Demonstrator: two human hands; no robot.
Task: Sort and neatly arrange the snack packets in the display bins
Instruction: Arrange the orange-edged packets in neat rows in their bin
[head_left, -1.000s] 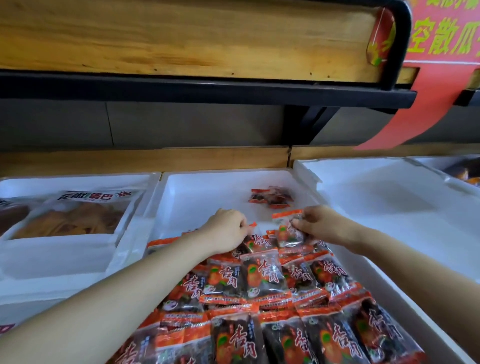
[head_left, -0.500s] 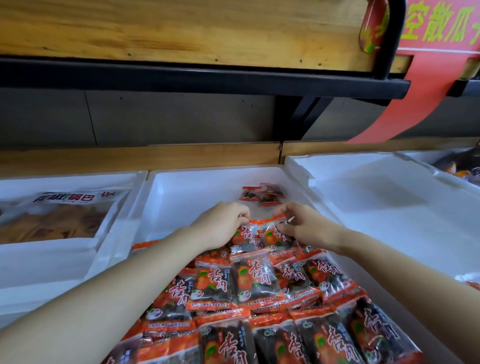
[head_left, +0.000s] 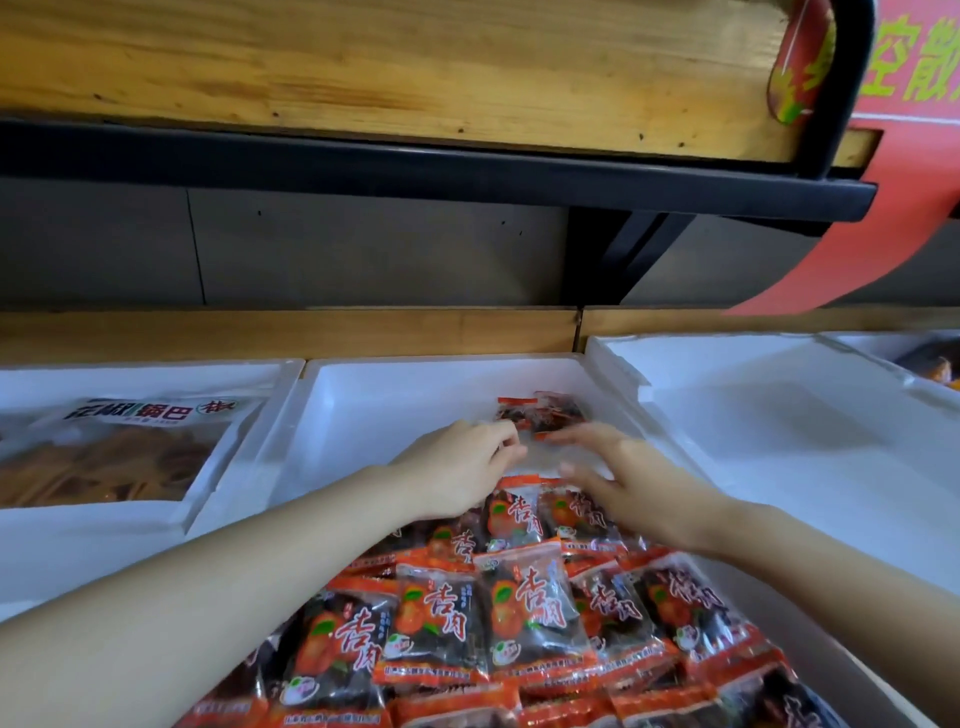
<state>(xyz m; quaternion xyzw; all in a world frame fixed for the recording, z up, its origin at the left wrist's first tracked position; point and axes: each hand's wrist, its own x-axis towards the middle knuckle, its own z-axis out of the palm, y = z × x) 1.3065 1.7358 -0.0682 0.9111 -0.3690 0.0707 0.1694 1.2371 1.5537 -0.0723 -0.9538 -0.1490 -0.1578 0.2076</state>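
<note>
Toward the far end of the middle white bin (head_left: 384, 410), loose snack packets (head_left: 543, 413) lie apart from the overlapping rows (head_left: 498, 613) nearer the person, which is probably why both hands reach there, the right hand (head_left: 634, 483) spread wide, the left hand (head_left: 457, 467) curled, its hold impossible to tell.

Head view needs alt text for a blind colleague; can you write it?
A left hand and right hand reach over overlapping rows of red snack packets in a white foam bin, toward loose packets near its far wall. A bagged golden snack lies in the left bin.
</note>
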